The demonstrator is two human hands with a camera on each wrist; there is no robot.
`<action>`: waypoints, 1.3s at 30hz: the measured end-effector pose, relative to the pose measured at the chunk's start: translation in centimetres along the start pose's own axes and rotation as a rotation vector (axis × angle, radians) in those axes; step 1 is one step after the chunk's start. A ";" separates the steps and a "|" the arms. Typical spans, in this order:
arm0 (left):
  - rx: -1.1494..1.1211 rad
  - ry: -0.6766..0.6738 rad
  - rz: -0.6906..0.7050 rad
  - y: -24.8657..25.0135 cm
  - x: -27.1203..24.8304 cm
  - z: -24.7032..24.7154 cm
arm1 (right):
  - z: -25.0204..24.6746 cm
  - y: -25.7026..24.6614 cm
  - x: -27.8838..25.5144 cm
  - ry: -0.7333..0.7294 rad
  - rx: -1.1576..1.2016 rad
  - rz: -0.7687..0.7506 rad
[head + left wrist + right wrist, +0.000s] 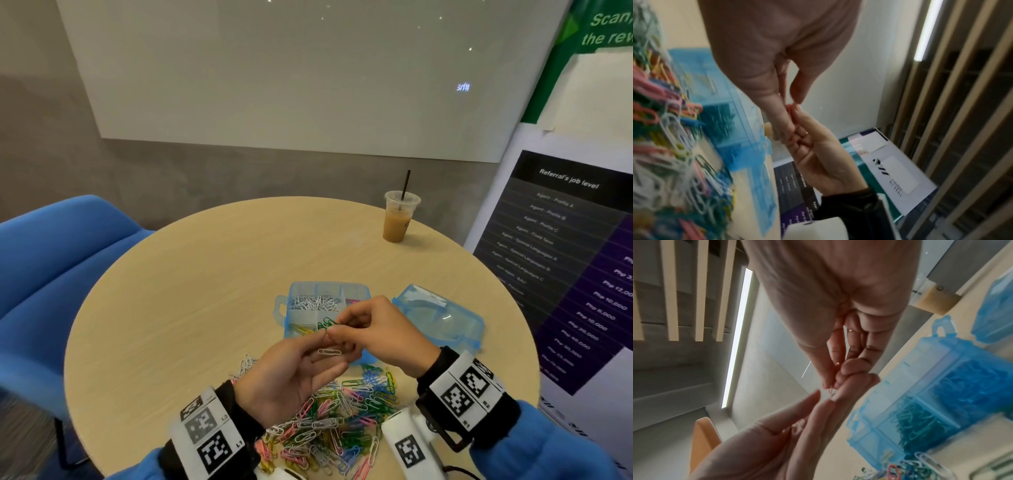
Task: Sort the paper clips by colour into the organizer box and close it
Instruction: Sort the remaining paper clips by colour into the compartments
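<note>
Where my two hands meet above the box (294, 310), a white clip (329, 352) lies across the left hand's (291, 373) fingers, which are nearly straight, palm up, thumb reaching toward the right hand's (376, 334) fingertips. The right hand is curled, thumb and forefinger pinched together. From the right wrist camera I can see a thin reddish clip (831, 390) in that pinch, right at the left fingertips; the head camera hides it. The left wrist view shows the same pinch from the other side, with a reddish sliver between the fingers.

The box sits open on the table (205, 274), partly behind the hands, with white clips (315, 303) in a far compartment and green clips (325, 322) and yellow ones nearer. Its lid (442, 315) lies apart to the right. The mixed pile (335, 425) spreads beneath my wrists, just beside the box. The right wrist view adds a compartment packed with blue clips (972, 386). An iced drink (399, 219) stands at the far edge.
</note>
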State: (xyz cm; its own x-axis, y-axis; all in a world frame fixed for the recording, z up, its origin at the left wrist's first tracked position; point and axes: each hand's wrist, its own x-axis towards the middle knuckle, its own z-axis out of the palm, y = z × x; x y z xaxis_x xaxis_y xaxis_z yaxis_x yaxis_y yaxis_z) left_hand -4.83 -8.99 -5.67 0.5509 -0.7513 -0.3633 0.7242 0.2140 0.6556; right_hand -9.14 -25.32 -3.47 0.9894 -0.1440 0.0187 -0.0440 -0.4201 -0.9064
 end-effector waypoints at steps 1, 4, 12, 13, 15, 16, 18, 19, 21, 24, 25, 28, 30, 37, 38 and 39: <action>0.027 0.009 0.018 0.0 0.1 -0.1 | 0.0 0.0 0.0 0.004 -0.004 -0.001; 0.095 0.024 0.062 0.0 0.2 -0.4 | -0.1 -0.2 -0.1 -0.002 0.035 0.002; 0.416 0.181 0.252 -0.1 0.5 -0.8 | -0.3 -0.7 -0.2 -0.043 0.092 0.014; 0.449 0.208 0.282 0.0 0.6 -1.0 | -0.3 -0.7 -0.2 -0.051 0.090 0.014; 0.559 0.222 0.357 0.1 0.4 -0.9 | -0.3 -0.7 -0.3 -0.054 0.080 0.014; 0.637 0.221 0.407 0.2 0.1 -0.8 | -0.4 -0.7 -0.3 -0.056 0.072 0.012; 0.813 0.230 0.518 0.4 -0.4 -0.7 | -0.3 -0.6 -0.3 -0.070 0.069 0.006; 0.868 0.234 0.560 0.5 -0.5 -0.7 | -0.3 -0.6 -0.3 -0.081 0.077 0.001; 0.933 0.245 0.611 0.7 -0.6 -1.0 | -0.3 -0.5 -0.3 -0.098 0.095 -0.008; 0.963 0.248 0.647 1.2 -0.6 -0.9 | -0.5 -0.6 -0.1 -0.104 0.127 -0.022; 0.962 0.240 0.648 1.5 -0.6 -0.8 | -0.7 -0.7 0.0 -0.100 0.139 -0.029; 0.970 0.205 0.623 2.7 -0.2 -0.5 | -1.1 -0.8 0.4 -0.073 0.183 -0.049; 0.947 0.174 0.583 3.5 0.3 -0.1 | -1.5 -0.7 0.7 -0.057 0.237 -0.052; 1.057 0.242 0.512 6.5 2.8 0.5 | -2.5 0.7 2.3 0.016 0.369 0.016; 1.118 0.279 0.511 7.2 3.5 0.4 | -2.7 0.9 2.6 0.036 0.364 0.023; 1.193 0.308 0.505 7.9 4.1 0.3 | -2.9 1.1 3.0 0.059 0.357 0.028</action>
State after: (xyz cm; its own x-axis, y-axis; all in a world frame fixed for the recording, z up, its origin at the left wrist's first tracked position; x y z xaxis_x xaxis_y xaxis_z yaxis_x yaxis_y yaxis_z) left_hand 3.06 -10.60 -1.77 0.8351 -0.5468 0.0593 -0.3035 -0.3683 0.8787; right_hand -6.60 -28.81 -3.14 0.9784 -0.2066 0.0062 -0.0099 -0.0769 -0.9970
